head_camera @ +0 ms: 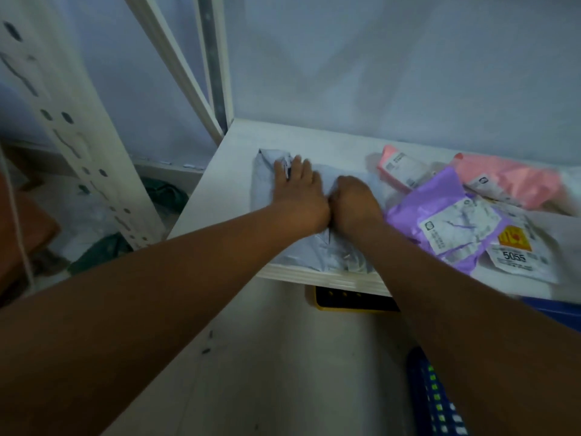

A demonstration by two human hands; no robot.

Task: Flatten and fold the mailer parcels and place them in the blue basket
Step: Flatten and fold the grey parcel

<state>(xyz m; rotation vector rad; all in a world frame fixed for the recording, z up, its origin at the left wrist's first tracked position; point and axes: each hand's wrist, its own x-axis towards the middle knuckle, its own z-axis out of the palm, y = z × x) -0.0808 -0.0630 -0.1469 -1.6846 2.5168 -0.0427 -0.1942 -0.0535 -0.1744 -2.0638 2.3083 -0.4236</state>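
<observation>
Left hand: palm down, fingers straight and spread, pressing the grey mailer.
Right hand: touching the left at the wrist, knuckles up, fingers curled onto the same mailer (gripping or only pressing, I cannot tell).
Worktop: white, set against a pale wall.
Grey mailer: under both hands, reaching the worktop's near edge.
Blue basket: low, near the right forearm.

You see a pale grey mailer on the white table, to its right a purple mailer with a white printed label and a yellow-and-red sticker, pink mailers farther off, and a blue lattice basket near right.
</observation>
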